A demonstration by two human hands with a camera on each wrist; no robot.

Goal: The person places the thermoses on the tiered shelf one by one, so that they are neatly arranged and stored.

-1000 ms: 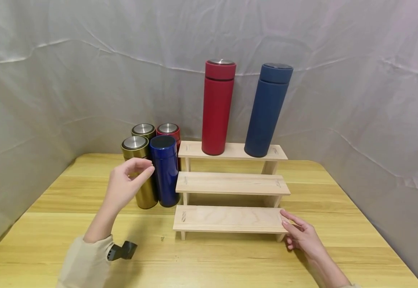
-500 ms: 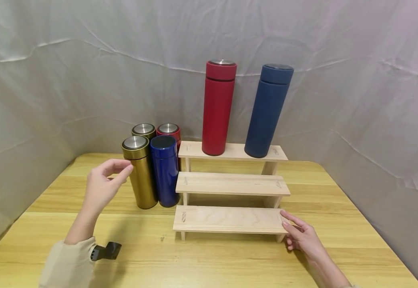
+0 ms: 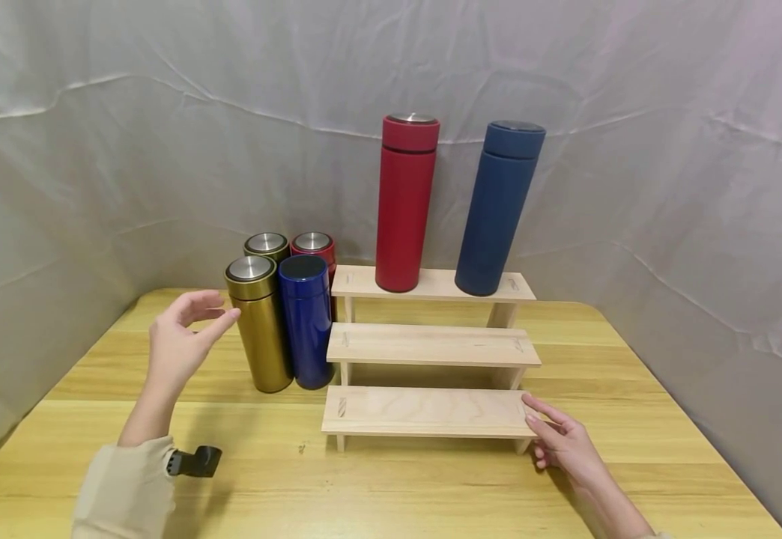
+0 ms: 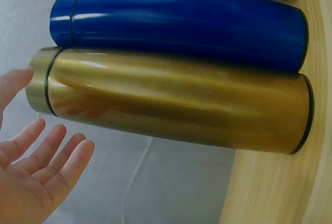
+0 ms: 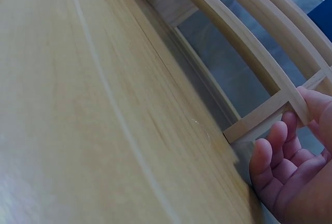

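My left hand is beside a gold thermos flask, thumb and fingers spread apart with nothing between them. In the left wrist view the thumb overlaps the gold flask's lid, and the fingers are below it. A glossy blue flask stands against the gold one. My right hand pinches the right end of the lowest board of a three-tier wooden shelf stand, its thumb on the board and the fingers curled beneath in the right wrist view. A red flask and a matte blue flask stand on the top tier.
Behind the gold and glossy blue flasks stand another gold flask and a glossy red one, mostly hidden. The wooden table ends before a grey cloth backdrop. A black wrist mount sticks out from the left sleeve.
My left hand has moved left, from in front of the gold flask to its left side, and its thumb and fingers have parted. The right hand stays at the board's end.
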